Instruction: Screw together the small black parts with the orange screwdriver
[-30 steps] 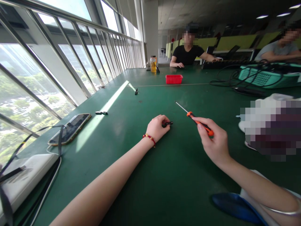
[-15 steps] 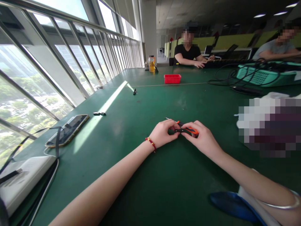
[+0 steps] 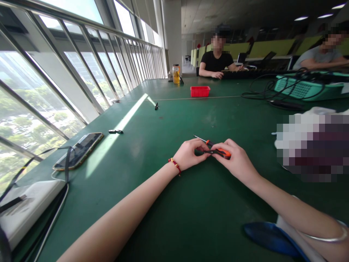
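Observation:
My left hand [image 3: 188, 154] rests on the green table [image 3: 174, 203], its fingers pinched on a small black part [image 3: 207, 151]. My right hand [image 3: 236, 162] meets it from the right, closed around an orange-handled screwdriver [image 3: 218, 149]. The screwdriver's thin metal shaft sticks out up and to the left past my left fingers. The two hands touch at the black part. A red bead bracelet [image 3: 174, 164] is on my left wrist.
A phone [image 3: 79, 150] lies at the left, near a white box with black cables [image 3: 29, 203]. Small black parts [image 3: 115, 131] and another black piece [image 3: 156, 106] lie farther out. A red tray [image 3: 200, 91] and a jar [image 3: 176, 74] stand far back, where two people sit.
One second ago my hands were apart, the screwdriver held up at the right. The right hand has come left to the black part; the shaft has tipped slightly since half a second ago.

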A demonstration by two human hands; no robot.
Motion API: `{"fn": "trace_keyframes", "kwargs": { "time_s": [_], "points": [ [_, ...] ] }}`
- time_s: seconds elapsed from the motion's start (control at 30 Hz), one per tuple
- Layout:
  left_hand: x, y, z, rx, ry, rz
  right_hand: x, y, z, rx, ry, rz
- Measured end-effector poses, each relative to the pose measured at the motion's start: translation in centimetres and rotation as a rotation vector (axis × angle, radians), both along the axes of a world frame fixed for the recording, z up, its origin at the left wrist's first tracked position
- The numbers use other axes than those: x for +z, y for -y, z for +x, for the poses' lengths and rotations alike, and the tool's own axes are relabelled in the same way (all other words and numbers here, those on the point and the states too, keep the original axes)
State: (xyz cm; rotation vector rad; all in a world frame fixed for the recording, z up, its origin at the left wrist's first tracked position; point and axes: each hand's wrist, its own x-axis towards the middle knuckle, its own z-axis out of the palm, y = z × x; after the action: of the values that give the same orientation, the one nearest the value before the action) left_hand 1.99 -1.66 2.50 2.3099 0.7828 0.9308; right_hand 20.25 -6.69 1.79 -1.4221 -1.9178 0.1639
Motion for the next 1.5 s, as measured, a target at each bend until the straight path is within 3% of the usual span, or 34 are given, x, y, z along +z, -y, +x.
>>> {"fn": "trace_keyframes", "kwargs": {
  "time_s": [0.13,0.5,0.97,1.27,1.37,1.5],
  "points": [
    [-0.1,-0.2,0.0,-0.052,0.006,-0.011,0.1,0.1,0.0,0.001,0.013,-0.019],
    [-0.2,-0.5,0.0,-0.045,-0.012,-0.062,-0.3,-0.3,0.4,0.028,0.025,-0.004],
    [-0.2,0.2,0.1,0.078,-0.128,0.121,-0.1,-0.2,0.1,-0.021,0.030,-0.048],
    [-0.4,-0.2,0.0,0.016,-0.093,0.086,-0.2,-0.4,0.3,-0.006,0.019,-0.097],
    [-0.4,0.0,0.1,0.043,-0.144,0.153,-0.4,-0.6,0.4,-0.003,0.012,-0.110],
    [0.0,0.6,0.3,0.081,-0.297,0.377,-0.4,-0.6,0.4,-0.009,0.001,-0.101]
  ]
}}
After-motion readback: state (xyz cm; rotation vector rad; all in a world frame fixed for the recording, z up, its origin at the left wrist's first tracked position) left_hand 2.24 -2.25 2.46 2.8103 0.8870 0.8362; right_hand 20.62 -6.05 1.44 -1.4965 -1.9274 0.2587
